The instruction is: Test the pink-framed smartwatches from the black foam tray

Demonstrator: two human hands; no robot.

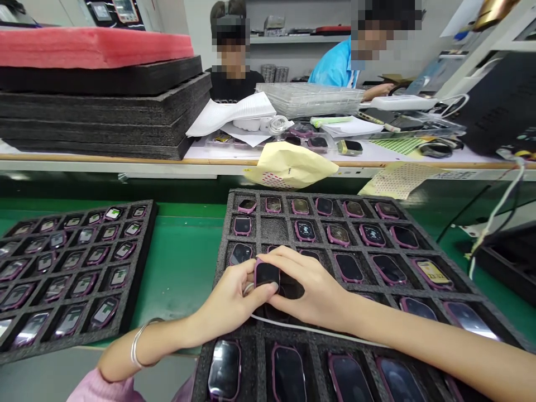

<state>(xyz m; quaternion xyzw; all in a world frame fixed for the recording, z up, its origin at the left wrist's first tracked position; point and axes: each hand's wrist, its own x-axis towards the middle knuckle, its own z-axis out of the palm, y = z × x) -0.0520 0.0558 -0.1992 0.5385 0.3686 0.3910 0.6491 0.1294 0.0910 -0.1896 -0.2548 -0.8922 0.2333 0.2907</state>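
Between my two hands is a purple-framed watch (267,276) with a dark screen, above the middle of a grey foam tray (274,229). My left hand (234,296) grips its left side, with the thumb across its lower edge. The fingers of my right hand (312,287) touch its top and right lower side. A white cable (310,330) runs from near my left fingers under my right forearm. Many similar watches lie in the tray's compartments, and one compartment in the second row holds none. What lies beneath my hands is partly hidden.
Another foam tray of watches (144,245) lies left on the green table (180,251). Behind, a shelf bears stacked black foam (100,120) under pink foam (96,47), papers and clear plastic trays (310,99). Two people are beyond it. A black tray (506,262) stands at right.
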